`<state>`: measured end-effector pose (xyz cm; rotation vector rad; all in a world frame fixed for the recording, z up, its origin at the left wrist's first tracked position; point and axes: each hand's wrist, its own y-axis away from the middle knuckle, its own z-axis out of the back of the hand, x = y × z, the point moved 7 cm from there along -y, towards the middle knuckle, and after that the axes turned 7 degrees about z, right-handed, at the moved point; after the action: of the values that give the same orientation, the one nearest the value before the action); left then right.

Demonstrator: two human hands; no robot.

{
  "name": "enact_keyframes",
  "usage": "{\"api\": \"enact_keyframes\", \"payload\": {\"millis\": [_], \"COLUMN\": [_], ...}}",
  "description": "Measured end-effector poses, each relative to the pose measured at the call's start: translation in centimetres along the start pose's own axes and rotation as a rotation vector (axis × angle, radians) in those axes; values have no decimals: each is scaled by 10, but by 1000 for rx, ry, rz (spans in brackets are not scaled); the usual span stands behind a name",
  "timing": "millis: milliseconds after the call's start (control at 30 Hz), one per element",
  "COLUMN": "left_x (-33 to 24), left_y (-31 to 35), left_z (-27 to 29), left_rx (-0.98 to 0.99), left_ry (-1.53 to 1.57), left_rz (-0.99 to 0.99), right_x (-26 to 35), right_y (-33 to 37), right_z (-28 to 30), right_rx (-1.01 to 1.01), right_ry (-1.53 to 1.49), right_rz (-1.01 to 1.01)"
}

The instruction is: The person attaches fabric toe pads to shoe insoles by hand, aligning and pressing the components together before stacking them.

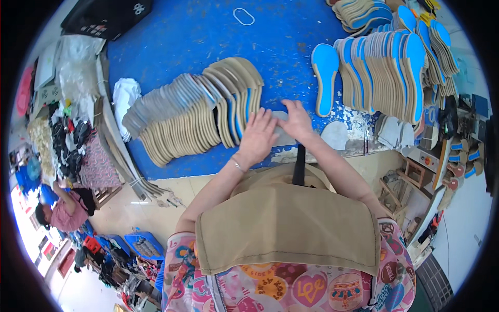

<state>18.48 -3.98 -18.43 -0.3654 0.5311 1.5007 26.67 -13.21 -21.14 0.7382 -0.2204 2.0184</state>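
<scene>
My left hand (258, 136) lies flat with its fingers stretched out, at the right end of a long leaning row of beige insoles (182, 130). My right hand (296, 122) is beside it, thumb and fingers apart. Between and under both hands is a pale grey, rounded flat piece (283, 136), partly covered by them. Blue faces show on several insoles at the row's right end, and grey pieces cover the upper part of the row. To the right of my right hand, another pale rounded piece (335, 135) rests near the table edge.
The worn blue table (291, 57) also carries a single blue-faced insole (325, 78), and a dense row of insoles (382, 78) farther right. White crumpled material (126, 101) sits at the left edge. A black bag (106, 18) is at the far left. Another person (67, 208) is at lower left.
</scene>
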Motion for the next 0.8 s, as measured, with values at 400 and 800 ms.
{"api": "enact_keyframes", "payload": {"millis": [400, 800], "left_x": [-12, -19], "left_y": [11, 8], "left_z": [-27, -39], "left_rx": [66, 0], "left_ry": [26, -155], "left_rz": [75, 218], "right_x": [-58, -49], "right_y": [51, 34], "right_z": [-10, 75], "right_rx": [267, -342], "right_ry": [-75, 61], "right_rz": [-308, -139]}}
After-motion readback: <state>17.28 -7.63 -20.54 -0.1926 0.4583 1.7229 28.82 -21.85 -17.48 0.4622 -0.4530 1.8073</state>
